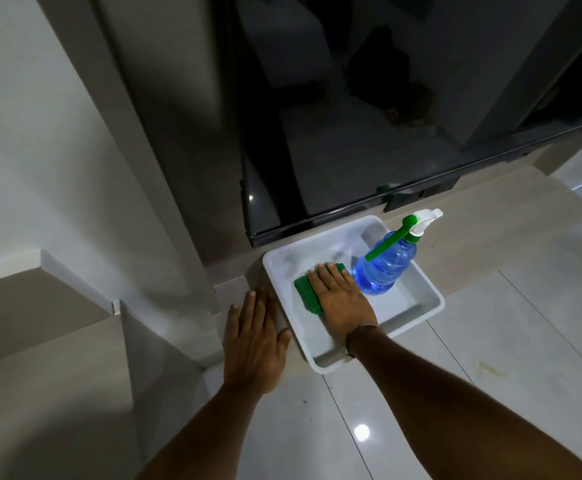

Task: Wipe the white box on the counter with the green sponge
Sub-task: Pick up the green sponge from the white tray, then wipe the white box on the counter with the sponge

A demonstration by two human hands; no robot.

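A shallow white box [417,315] sits on a low beige ledge in front of a black glossy appliance. Inside it lies a green sponge [305,291], and my right hand [339,299] presses flat on top of it, fingers pointing away from me. My left hand [253,341] rests flat on the ledge against the box's left wall, thumb touching the rim. A blue spray bottle [384,268] with a green and white trigger head stands in the box's far right part, just right of my right hand.
The black appliance [351,116] rises directly behind the box. A pale wall and pillar [75,168] stand to the left. Glossy white floor tiles [490,393] spread to the right and below the ledge.
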